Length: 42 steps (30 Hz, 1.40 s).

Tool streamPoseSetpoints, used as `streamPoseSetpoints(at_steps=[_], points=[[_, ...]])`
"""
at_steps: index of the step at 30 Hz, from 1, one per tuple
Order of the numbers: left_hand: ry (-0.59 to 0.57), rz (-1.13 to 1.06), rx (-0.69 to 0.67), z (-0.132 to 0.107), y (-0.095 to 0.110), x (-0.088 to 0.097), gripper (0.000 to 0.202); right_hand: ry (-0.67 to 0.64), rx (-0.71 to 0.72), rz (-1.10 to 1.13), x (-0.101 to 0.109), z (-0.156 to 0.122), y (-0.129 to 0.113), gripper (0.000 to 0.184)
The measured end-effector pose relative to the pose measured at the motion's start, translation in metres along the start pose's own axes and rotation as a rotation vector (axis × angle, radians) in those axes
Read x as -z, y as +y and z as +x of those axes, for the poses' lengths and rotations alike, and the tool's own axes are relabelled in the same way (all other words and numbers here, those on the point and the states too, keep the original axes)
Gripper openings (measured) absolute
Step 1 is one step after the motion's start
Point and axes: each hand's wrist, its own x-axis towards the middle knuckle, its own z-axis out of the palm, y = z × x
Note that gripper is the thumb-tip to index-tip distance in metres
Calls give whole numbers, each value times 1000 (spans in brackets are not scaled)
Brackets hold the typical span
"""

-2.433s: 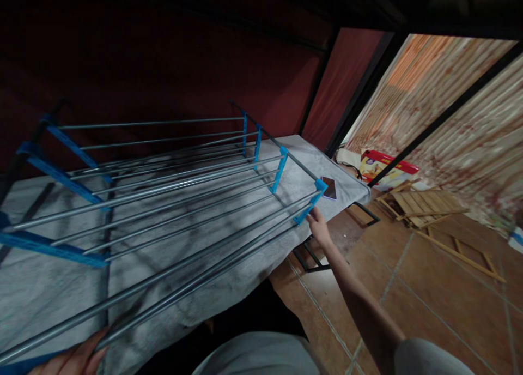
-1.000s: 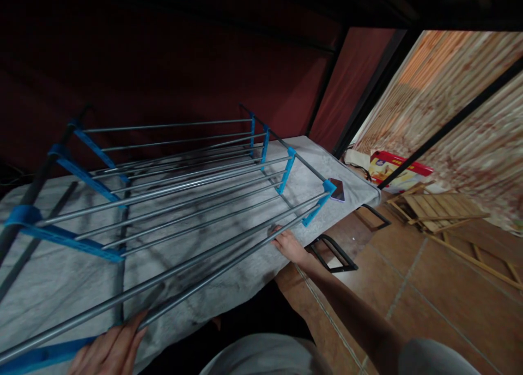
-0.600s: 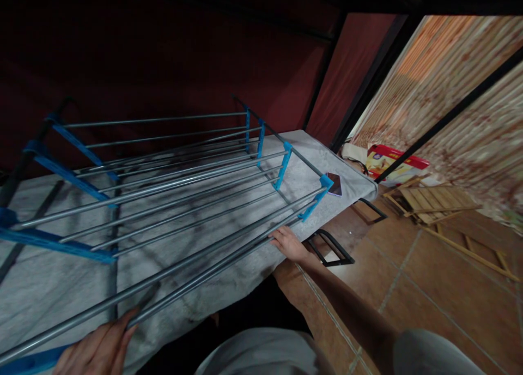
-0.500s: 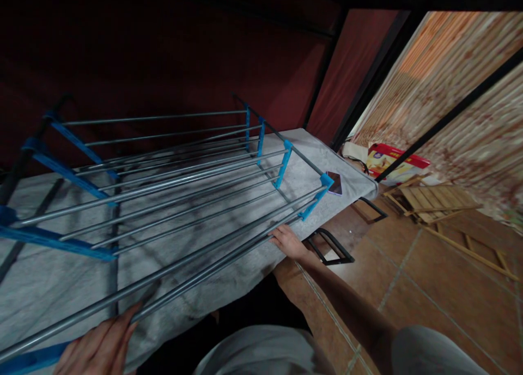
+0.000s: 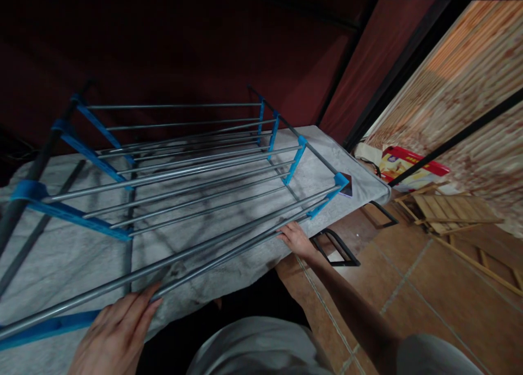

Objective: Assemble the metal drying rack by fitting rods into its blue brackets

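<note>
A drying rack [image 5: 204,246] of grey metal rods and blue plastic brackets rests on a grey cloth-covered surface. My left hand [image 5: 114,328] is at the lower left, its fingers closed around the near end of the lowest front rod [image 5: 224,258], beside a blue bracket [image 5: 53,327]. Farther along that rod, my right hand [image 5: 297,239] grips it close to the right front bracket [image 5: 327,198]. My fingers partly hide the rod at both places. Rods span between the other pairs of brackets behind.
A phone [image 5: 347,186] lies on the cloth [image 5: 322,146] beyond the rack's right end. Black metal frames [image 5: 341,252] jut out below the cloth's edge. Folded wooden furniture [image 5: 457,211] and a red-and-yellow box [image 5: 412,168] are on the tiled floor at right. A dark red panel [image 5: 183,48] stands behind.
The view has shifted, so the rack and surroundings appear farther right and slightly higher. Both hands keep their hold on the rod.
</note>
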Motion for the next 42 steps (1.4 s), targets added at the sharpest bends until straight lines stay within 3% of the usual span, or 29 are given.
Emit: streamPoseSetpoints(at_steps=[8,18,25,29,33,36,39,42], points=[[15,12,-77,19,19,12,43,7,-15,-19,4,-4,0,20],[38,60,226,35,56,0,35,39,-18,22,3,-13,5,31],[-67,80,383,48,72,-18,41,88,52,48,-15,-22,31,41],[-101,90,409,51,82,-15,42,122,83,44,-20,-25,39,38],[-116,130,378,50,88,-8,49,135,73,110,-21,-24,41,36],[-127,122,326,45,91,-14,45,147,51,115,-20,-21,34,34],[-161,57,101,41,96,-33,45,206,37,102,-17,-20,20,35],[-65,36,-63,44,101,-62,53,238,-18,25,-15,-24,13,34]])
